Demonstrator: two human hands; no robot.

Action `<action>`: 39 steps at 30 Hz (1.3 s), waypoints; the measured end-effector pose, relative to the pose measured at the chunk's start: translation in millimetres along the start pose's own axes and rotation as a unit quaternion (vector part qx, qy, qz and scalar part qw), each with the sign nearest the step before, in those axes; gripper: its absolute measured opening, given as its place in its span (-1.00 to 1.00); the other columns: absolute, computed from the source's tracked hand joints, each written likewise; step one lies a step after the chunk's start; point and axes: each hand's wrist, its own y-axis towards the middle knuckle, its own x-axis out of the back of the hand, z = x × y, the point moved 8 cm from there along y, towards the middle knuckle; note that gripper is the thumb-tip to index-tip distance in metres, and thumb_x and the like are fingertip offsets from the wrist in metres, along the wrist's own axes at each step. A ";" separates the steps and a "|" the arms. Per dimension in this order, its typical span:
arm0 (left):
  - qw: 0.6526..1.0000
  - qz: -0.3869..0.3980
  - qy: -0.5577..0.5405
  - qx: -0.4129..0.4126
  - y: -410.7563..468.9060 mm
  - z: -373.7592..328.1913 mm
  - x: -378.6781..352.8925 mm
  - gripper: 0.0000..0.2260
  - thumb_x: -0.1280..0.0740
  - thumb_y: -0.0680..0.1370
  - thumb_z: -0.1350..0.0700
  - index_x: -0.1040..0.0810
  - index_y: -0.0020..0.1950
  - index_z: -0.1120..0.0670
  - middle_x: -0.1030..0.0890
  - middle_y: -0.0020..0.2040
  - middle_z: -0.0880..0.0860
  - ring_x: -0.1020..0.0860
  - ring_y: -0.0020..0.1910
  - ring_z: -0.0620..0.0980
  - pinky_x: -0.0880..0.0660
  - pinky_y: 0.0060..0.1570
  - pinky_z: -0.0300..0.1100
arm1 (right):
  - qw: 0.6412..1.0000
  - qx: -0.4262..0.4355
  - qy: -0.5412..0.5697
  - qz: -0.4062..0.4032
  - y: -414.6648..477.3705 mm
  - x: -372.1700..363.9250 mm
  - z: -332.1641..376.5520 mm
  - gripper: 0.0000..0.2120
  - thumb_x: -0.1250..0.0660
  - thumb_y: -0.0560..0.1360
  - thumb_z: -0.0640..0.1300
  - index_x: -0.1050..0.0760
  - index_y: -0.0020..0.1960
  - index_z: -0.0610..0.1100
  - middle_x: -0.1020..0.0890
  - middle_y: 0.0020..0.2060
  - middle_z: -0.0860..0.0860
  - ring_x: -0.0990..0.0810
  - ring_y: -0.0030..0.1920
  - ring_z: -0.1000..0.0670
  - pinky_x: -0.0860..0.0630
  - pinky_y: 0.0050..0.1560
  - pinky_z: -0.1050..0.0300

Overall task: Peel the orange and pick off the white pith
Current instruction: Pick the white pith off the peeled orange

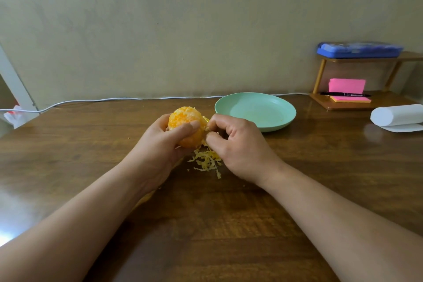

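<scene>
My left hand [164, 142] grips a peeled orange [186, 119] a little above the wooden table [229, 213], thumb across its front. The fruit's flesh is bare and bright, with pale pith bits on top. My right hand [238, 146] is at the orange's right side, its fingertips pinching a strip of pith [207, 127] against the fruit. A heap of torn pith shreds [207, 160] lies on the table under both hands. A piece of peel [146, 197] peeks out from beneath my left wrist.
A mint-green plate [283, 107] stands just behind my right hand. At the back right are a small wooden shelf [386, 98] with pink sticky notes, a pen and a blue case, and a white paper roll [396, 115]. A white cable [103, 99] runs along the wall.
</scene>
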 end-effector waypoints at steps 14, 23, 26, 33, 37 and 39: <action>0.963 -0.015 -0.245 0.109 -2.9 4.0 1.0 -0.39 -0.44 0.61 -0.12 -0.41 0.55 0.17 -0.61 0.35 0.34 -0.73 0.14 0.31 -0.72 0.01 0.07 | 0.996 -0.027 -0.082 -0.015 1.4 2.1 -5.7 -0.92 -0.40 0.66 0.00 -0.65 0.01 0.07 -0.68 -0.19 0.16 -0.64 -0.19 0.10 -0.66 -0.15 0.01; 0.970 0.024 -0.218 0.104 -5.3 4.1 -4.9 -0.43 -0.45 0.59 0.03 -0.41 0.55 0.16 -0.60 0.39 0.33 -0.68 0.27 0.31 -0.66 0.23 0.12 | 0.993 -0.023 -0.106 -0.046 0.3 8.0 1.0 -0.89 -0.40 0.64 -0.04 -0.62 -0.07 0.03 -0.64 -0.17 0.14 -0.61 -0.12 0.07 -0.64 -0.13 -0.01; 0.969 0.050 -0.217 0.109 -7.2 3.3 -8.5 -0.40 -0.46 0.56 0.06 -0.38 0.56 0.18 -0.60 0.39 0.34 -0.68 0.26 0.31 -0.66 0.22 0.11 | 0.993 -0.013 -0.092 -0.070 0.3 13.4 5.3 -0.97 -0.41 0.63 -0.10 -0.60 0.02 0.02 -0.62 -0.06 0.15 -0.59 0.01 0.11 -0.59 -0.03 0.20; 0.971 0.072 -0.203 0.101 -9.4 -0.2 -14.0 -0.43 -0.41 0.56 0.09 -0.40 0.54 0.21 -0.62 0.37 0.34 -0.69 0.22 0.29 -0.63 0.27 0.13 | 0.992 -0.008 -0.091 -0.083 1.5 18.3 5.1 -0.95 -0.41 0.60 -0.12 -0.59 -0.01 0.02 -0.60 -0.07 0.15 -0.57 0.03 0.09 -0.59 0.03 0.11; 0.971 0.061 -0.208 0.104 -7.9 0.4 -11.9 -0.44 -0.39 0.58 0.07 -0.38 0.55 0.20 -0.61 0.38 0.35 -0.68 0.26 0.30 -0.57 0.34 0.16 | 0.990 -0.009 -0.123 -0.069 2.6 14.1 3.8 -0.92 -0.42 0.61 -0.06 -0.62 -0.06 -0.01 -0.61 -0.09 0.10 -0.55 0.04 0.01 -0.58 0.09 -0.10; 0.968 0.058 -0.223 0.103 -7.7 0.4 -11.3 -0.46 -0.40 0.61 0.07 -0.38 0.56 0.18 -0.59 0.40 0.35 -0.67 0.28 0.32 -0.58 0.33 0.17 | 0.991 -0.005 -0.119 -0.068 1.8 13.8 8.4 -0.91 -0.44 0.59 -0.07 -0.58 0.07 0.04 -0.59 0.05 0.14 -0.53 0.16 0.05 -0.57 0.21 -0.04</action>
